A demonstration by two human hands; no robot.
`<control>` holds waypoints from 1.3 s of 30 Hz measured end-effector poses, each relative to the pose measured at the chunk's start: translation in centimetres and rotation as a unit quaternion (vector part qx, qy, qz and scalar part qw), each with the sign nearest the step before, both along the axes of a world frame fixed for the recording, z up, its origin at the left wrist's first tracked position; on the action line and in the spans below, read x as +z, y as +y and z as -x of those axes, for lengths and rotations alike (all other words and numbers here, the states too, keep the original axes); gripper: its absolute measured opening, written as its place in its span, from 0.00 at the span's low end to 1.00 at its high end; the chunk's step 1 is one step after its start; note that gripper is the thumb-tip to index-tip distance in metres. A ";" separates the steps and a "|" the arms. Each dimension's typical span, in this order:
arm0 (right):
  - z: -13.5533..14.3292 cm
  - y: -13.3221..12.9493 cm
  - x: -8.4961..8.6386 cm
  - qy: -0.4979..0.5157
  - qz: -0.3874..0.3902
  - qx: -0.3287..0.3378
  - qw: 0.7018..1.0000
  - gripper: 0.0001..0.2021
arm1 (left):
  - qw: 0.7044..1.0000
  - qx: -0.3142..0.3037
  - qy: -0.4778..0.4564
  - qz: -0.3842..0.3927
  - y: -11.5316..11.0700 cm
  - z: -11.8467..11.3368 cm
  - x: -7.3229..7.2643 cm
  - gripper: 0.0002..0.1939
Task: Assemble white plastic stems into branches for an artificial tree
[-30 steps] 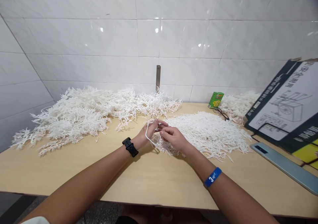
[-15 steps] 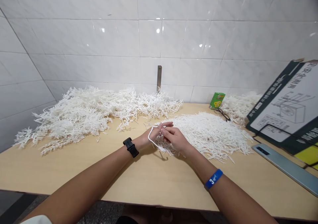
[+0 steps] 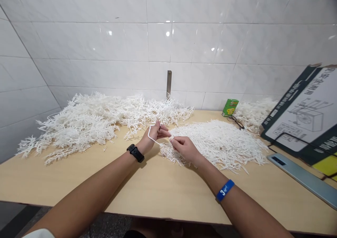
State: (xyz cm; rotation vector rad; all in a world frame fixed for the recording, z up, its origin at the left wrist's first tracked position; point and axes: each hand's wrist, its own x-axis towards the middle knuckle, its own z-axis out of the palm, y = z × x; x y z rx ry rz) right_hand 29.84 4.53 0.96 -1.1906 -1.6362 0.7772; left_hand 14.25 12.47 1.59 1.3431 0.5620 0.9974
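My left hand (image 3: 153, 138) is raised over the table, its thumb side up. It grips a thin white branched plastic piece (image 3: 150, 135), whose bent stem hangs down past the thumb. To its right, my right hand (image 3: 185, 148) has thumb and forefinger pinched together, with a tiny bit of white at the tips too small to make out. Beneath and beyond the right hand spreads a flat heap of loose white strips (image 3: 218, 143). Back left lies a taller pile of white branched pieces (image 3: 86, 120).
On the wooden table (image 3: 147, 192), a green box (image 3: 230, 107) and black-framed glasses (image 3: 236, 122) stand near another white pile (image 3: 252, 113). At right are a phone (image 3: 302, 178) and a printed carton (image 3: 302, 115). A metal bracket (image 3: 169, 84) is fixed to the tiled wall.
My hands have come apart. The left has moved left and slightly up with the branched piece; the right stays near the same spot, still pinched.
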 end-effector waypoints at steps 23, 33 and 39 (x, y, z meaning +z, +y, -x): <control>0.2 -0.1 0.7 0.019 -0.059 0.039 0.997 0.22 | 0.988 -0.142 0.054 -0.014 -2.0 -1.6 -0.8 0.33; -0.6 0.4 -0.6 -0.010 -0.011 -0.116 0.993 0.24 | 0.998 -0.063 0.013 -0.009 -1.1 0.1 1.2 0.34; -0.9 0.4 -0.5 0.044 0.023 -0.119 0.992 0.30 | 0.995 -0.098 0.032 -0.003 -1.9 -0.9 0.7 0.31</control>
